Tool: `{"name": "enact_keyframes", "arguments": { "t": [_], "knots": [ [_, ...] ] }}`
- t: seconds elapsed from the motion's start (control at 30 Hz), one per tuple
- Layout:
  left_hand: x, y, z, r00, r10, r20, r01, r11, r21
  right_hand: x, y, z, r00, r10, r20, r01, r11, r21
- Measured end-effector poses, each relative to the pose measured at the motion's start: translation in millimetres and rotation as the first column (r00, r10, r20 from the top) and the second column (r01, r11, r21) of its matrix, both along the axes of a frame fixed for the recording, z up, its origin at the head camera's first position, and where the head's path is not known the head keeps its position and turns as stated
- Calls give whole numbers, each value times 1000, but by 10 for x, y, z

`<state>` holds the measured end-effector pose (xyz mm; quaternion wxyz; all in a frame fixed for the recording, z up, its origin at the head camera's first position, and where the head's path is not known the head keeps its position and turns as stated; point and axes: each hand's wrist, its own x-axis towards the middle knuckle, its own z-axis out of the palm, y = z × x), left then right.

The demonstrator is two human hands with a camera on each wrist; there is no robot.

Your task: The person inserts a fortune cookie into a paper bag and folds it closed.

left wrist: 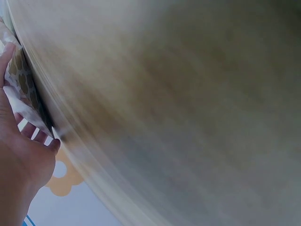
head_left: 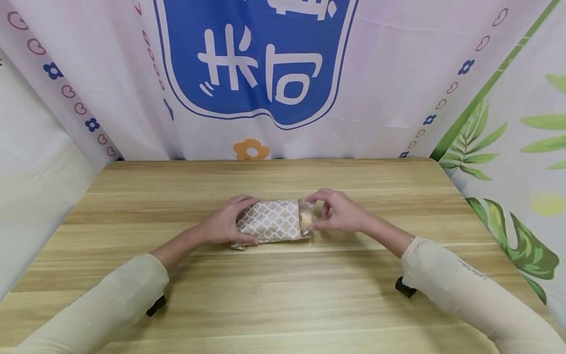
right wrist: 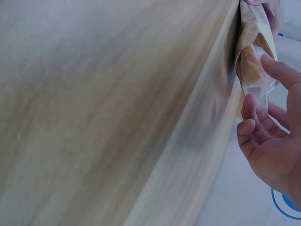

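Wooden table (head_left: 283, 305): tan-white paper bag (head_left: 271, 220) gripped by left hand (head_left: 226, 221), plastic packet (head_left: 306, 219) at bag's mouth by right hand (head_left: 341, 212). Apparent transfer step; steadiness needed.

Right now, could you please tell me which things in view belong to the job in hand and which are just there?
In the job:
patterned bag, held by the left grip
clear packet, partly inside the bag, in the right grip

Just there:
wooden table
printed curtain behind
leaf-print cloth
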<state>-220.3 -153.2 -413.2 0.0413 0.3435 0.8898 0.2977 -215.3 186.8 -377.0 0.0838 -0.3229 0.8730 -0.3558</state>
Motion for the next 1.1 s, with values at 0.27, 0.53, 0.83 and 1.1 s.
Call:
{"name": "enact_keyframes", "arguments": {
  "t": [0.27, 0.53, 0.83, 1.1],
  "knots": [
    [-4, -4, -5, 1000, -5, -12, 5, 1000, 5, 6, -114, -100, 994, -40, 103, 50, 994, -95],
    [1, -1, -12, 1000, -3, -18, 3, 1000, 0, -5, -124, -160, 993, -4, 117, 16, 994, -107],
    [-11, -3, -2, 1000, -14, -22, 14, 1000, 11, -33, 42, -122, 995, 82, 64, -77, 994, -75],
    [-6, -1, 8, 1000, -12, -15, 12, 1000, 1, -83, 23, -120, 983, 70, 167, -61, 997, -55]
  ]
}}
